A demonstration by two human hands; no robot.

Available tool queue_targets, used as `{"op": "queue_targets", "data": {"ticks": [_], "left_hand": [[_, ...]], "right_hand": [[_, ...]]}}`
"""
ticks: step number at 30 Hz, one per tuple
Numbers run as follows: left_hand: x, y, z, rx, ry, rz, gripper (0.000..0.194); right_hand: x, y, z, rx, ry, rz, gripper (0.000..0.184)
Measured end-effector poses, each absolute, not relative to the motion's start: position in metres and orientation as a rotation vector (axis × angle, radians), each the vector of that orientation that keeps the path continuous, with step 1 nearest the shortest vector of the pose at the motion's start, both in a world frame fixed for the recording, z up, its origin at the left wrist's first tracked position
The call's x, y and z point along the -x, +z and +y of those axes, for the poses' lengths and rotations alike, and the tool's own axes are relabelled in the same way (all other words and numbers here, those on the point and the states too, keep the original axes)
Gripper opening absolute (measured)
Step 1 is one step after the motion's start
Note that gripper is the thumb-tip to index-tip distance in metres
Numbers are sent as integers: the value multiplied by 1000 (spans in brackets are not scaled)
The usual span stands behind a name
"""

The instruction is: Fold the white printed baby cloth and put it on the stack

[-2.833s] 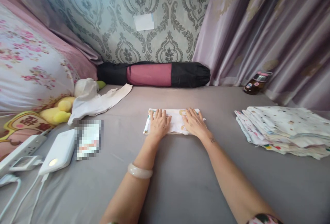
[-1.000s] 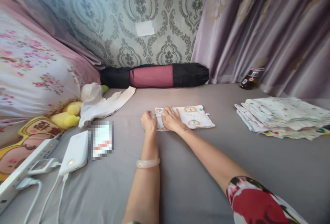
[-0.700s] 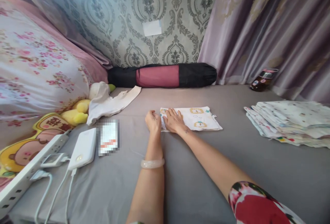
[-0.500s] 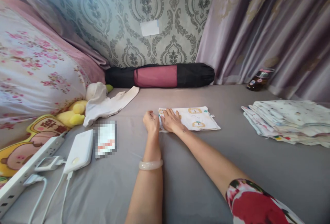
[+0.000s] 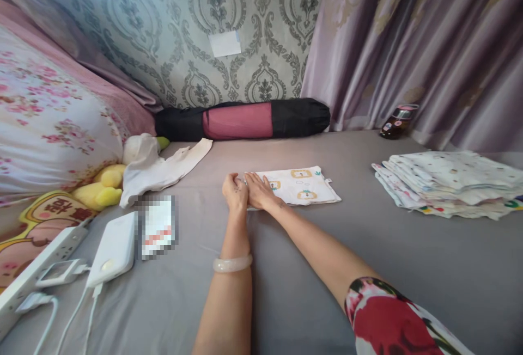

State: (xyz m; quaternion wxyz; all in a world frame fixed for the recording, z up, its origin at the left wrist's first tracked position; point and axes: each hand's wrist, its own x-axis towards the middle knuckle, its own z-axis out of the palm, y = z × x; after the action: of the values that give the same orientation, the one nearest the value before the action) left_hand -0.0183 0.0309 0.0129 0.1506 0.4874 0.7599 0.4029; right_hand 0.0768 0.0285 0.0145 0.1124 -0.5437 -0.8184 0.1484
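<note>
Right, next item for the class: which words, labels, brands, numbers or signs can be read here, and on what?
No text can be read for certain.
Cushion at left: Chinese characters, too blurred to quote.
Stickers on the bottle: too small to read.
Tag on the folded cloth: too small to read.
Pixelated item: nothing legible.

The 2 arms reach forward, and the 2 hands are close together. The left forearm (image 5: 226,306) goes almost straight ahead, and the left hand (image 5: 236,192) is loosely curled, its inside hidden from view. The right forearm (image 5: 314,246) comes diagonally toward the left. The right hand (image 5: 260,191) lies palm down, its fingers (image 5: 253,181) stretched out, just beside the left hand.
</note>
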Motion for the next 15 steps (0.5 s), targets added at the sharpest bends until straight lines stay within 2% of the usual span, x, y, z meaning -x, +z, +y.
{"op": "queue_targets", "data": {"ticks": [6,11,15], "left_hand": [[-3,20,22,-1831,1003,2143,35],[-21,24,16,-2148,691,2008,34],[-25,20,16,-2234,585,1966,32]], "right_hand": [[-118,19,27,1666,232,-2296,52],[-138,11,24,1738,251,-2363,53],[-138,7,22,1746,248,-2371,53]]}}
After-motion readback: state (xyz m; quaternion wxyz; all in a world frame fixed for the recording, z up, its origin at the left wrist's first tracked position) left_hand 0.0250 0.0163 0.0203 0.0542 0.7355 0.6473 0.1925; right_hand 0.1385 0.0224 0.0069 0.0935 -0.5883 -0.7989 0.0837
